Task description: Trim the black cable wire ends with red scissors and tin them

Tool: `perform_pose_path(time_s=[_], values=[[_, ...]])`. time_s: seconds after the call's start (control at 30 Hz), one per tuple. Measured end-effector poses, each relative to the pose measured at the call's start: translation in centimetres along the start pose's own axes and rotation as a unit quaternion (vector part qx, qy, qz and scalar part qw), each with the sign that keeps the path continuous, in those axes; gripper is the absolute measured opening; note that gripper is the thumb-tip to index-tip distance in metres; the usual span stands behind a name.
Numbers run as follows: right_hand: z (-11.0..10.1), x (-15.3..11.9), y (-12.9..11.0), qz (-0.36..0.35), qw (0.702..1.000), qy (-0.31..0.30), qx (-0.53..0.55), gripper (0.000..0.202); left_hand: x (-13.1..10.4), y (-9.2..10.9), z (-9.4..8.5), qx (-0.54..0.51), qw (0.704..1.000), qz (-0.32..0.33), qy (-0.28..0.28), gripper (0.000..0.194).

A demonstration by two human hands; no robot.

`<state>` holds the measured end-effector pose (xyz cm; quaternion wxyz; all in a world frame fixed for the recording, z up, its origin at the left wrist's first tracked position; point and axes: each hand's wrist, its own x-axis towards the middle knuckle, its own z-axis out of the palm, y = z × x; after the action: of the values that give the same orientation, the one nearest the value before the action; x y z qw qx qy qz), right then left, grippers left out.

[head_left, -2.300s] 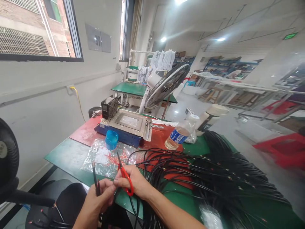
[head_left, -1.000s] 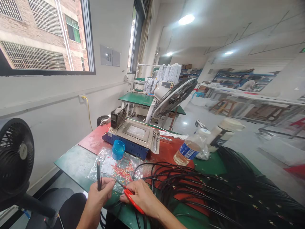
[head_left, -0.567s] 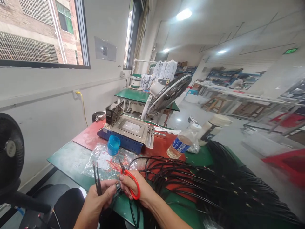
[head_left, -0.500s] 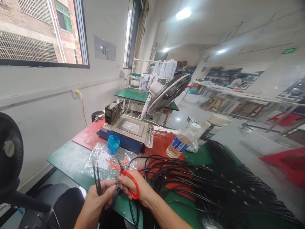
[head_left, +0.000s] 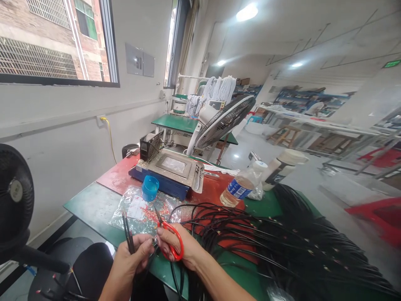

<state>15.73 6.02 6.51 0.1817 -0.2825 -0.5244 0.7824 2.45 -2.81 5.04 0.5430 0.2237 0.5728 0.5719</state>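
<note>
Workbench (head_left: 94,205): green top, partly covered by a red mat (head_left: 115,171), in front of the person.
Cable heap (head_left: 300,242): black cables spread across the bench's right side, many ends stripped to coloured wire.
Soldering pot (head_left: 163,184): apparently that, a blue-fronted unit with a framed silvery surface, standing on the mat with a small black fan at its rear left corner.
Clear plastic bag (head_left: 120,209): flat on the bench before the unit, scattered with red and yellowish clippings (head_left: 153,214).
Bottle (head_left: 236,190): blue label, pale liquid inside, between the unit and the heap.
Left hand (head_left: 133,255): fingers closed around the held cables (head_left: 127,232), their ends pointing up near the bag.
Right hand (head_left: 177,242): closed about the scissors (head_left: 167,225), red handles in the palm, blades together and pointing up; fingertips close to the left hand's, the bit between them too small to make out.
Blue cup (head_left: 149,190): against the unit's front.
</note>
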Motion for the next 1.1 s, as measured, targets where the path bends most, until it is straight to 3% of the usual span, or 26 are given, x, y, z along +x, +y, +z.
perform_pose_path(time_s=[0.37,0.67,0.9,1.1], values=[[0.2,0.3,1.1,0.021,1.0,-0.015,0.008,0.056,-0.4,-0.1,0.8,-0.033,0.996,-0.011,-0.086,0.039],[0.2,0.3,0.7,0.024,0.999,0.008,0.022,0.056,-0.1,-0.6,0.5,-0.028,0.998,0.005,-0.063,0.039],[0.3,0.4,1.2,0.01,1.0,-0.01,0.013,0.057,0.2,-1.2,0.4,-0.057,0.996,0.017,-0.062,0.039],[0.3,0.6,1.5,0.043,0.998,-0.004,0.046,0.057,0.6,-1.4,0.4,-0.061,0.995,0.017,-0.076,0.039]])
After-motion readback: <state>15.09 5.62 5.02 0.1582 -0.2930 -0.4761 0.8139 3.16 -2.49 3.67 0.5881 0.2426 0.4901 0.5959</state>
